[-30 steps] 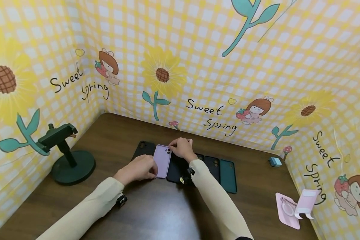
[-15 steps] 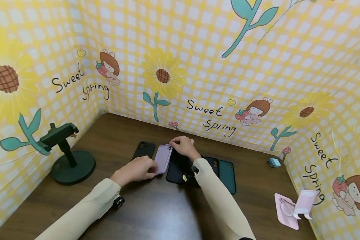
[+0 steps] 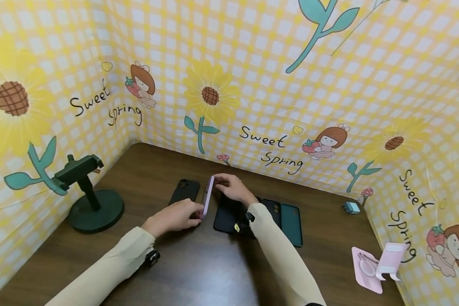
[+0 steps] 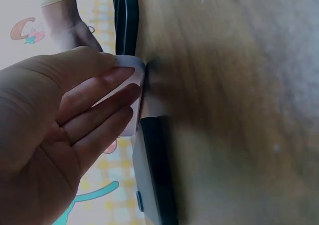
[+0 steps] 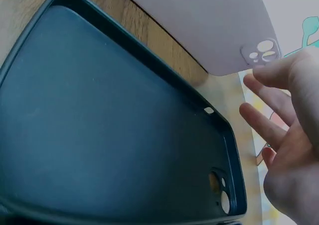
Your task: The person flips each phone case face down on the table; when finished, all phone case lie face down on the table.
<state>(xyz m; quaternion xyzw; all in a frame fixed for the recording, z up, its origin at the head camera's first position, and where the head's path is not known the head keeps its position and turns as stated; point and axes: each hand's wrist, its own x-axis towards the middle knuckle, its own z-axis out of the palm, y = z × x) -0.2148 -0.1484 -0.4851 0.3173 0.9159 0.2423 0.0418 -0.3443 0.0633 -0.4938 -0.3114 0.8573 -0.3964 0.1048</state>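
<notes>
A lilac phone case (image 3: 208, 199) stands up on its long edge, seen nearly edge-on in the head view. My left hand (image 3: 177, 213) pinches its near end; in the left wrist view the thumb lies over the rim, with fingers against the inside. At the far end, my right hand (image 3: 233, 188) holds the corner beside the camera cutouts, as the right wrist view shows, its other fingers spread. A black phone case (image 3: 186, 190) lies left of the lilac one. Right of it is a dark phone case (image 5: 99, 110), open side up, partly hidden by my right arm in the head view.
A teal phone case (image 3: 291, 223) ends the row on the right, beside another dark case (image 3: 274, 208). A dark green phone stand (image 3: 93, 208) is at left. On the right are a blue charger plug (image 3: 351, 207) and a pink stand (image 3: 378, 265). Patterned cloth walls enclose the table.
The lilac case has gone from lying flat, face up, to standing on its long edge, its left side turned up and over to the right. Both hands stay at its ends.
</notes>
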